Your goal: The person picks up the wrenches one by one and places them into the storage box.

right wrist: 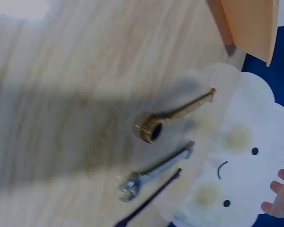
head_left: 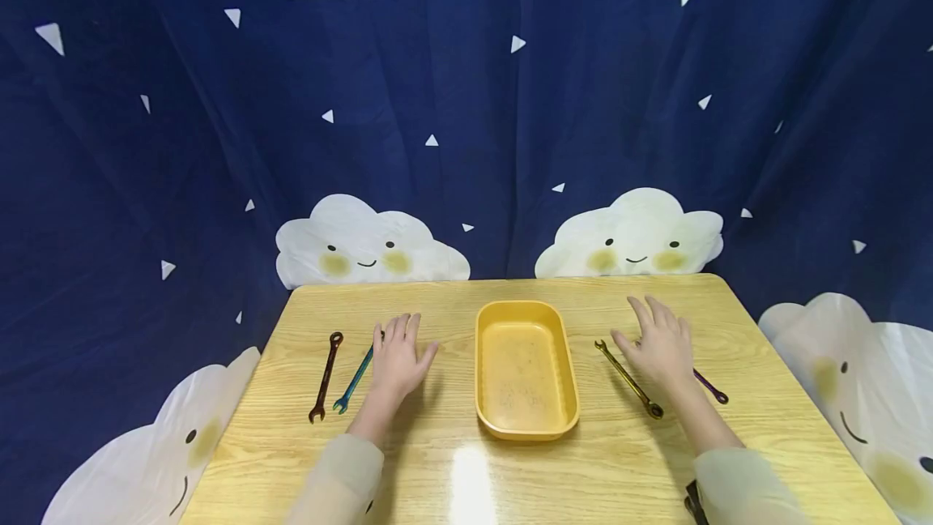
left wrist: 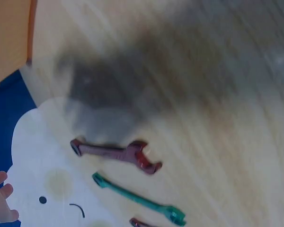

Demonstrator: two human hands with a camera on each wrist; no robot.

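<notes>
- Head view: the left hand [head_left: 397, 359] is over the worktop [head_left: 240, 460], fingers extended and parted, partly covering the teal wrench [head_left: 355, 379]; a dark brown wrench [head_left: 325, 377] lies farther left.
- Between the two hands sits a yellow tray [head_left: 525, 363]. The right hand [head_left: 662, 347] has its fingers spread too, beside the gold wrench [head_left: 628, 379] and overlapping the purple wrench [head_left: 709, 385]. A dark blue curtain [head_left: 466, 104] hangs behind.
- Left wrist view: a red wrench [left wrist: 116, 152] lies beside the teal one, with the end of another wrench [left wrist: 139, 222] at the lower edge; fingers show at the left edge.
- Right wrist view: a silver wrench [right wrist: 156, 171] lies between the gold and purple ones, slightly blurred; parted fingertips [right wrist: 274, 187] show at the right edge.
</notes>
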